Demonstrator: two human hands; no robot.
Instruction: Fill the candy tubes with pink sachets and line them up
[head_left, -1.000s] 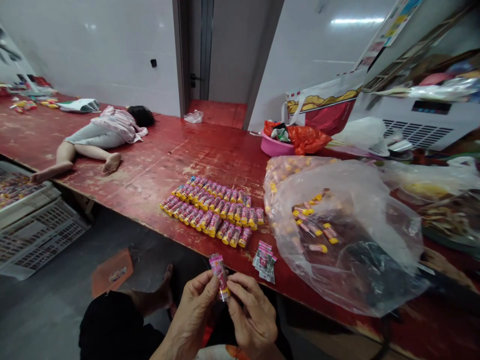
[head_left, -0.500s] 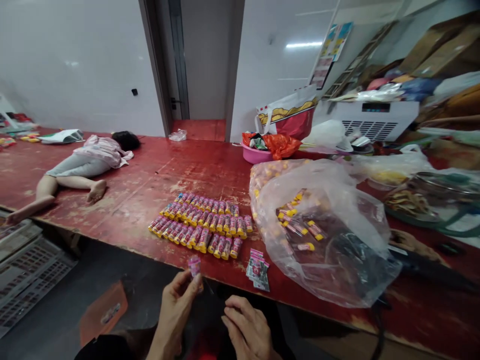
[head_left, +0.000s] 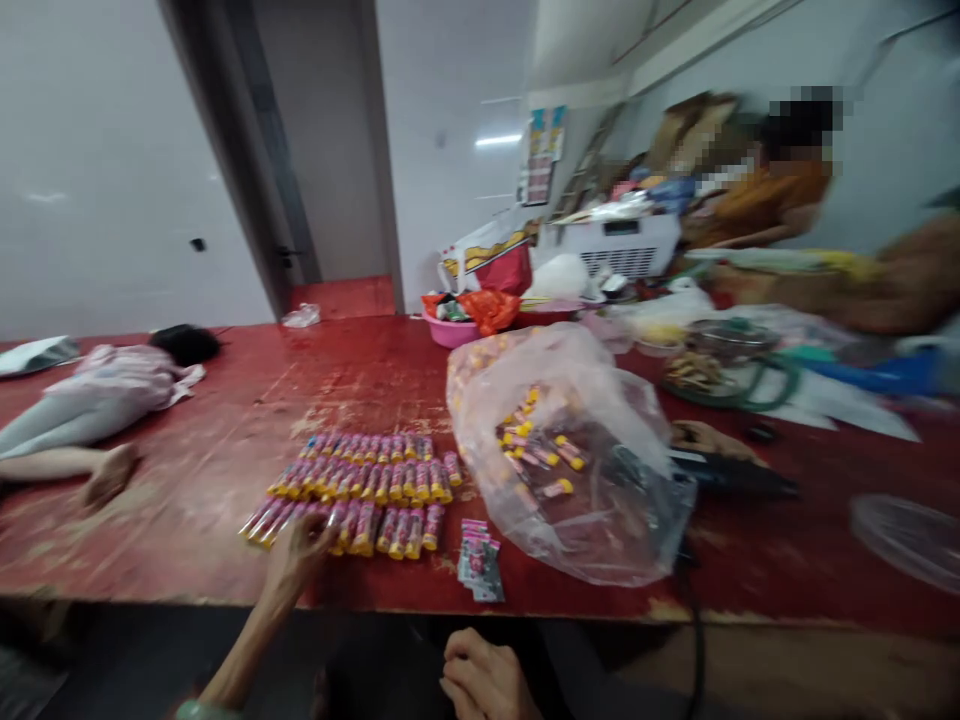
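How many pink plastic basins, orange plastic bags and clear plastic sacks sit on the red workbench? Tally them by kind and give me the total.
Pink plastic basin: 1
Orange plastic bag: 1
Clear plastic sack: 1
Total: 3

Left hand resting on front row of pink-and-yellow tubes, near front edge of red bench. Right hand below edge. Printed packets just beside rows; transparent plastic bag of tubes right of them.

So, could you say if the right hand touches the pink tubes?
No, the right hand is below the table edge, away from the tubes.
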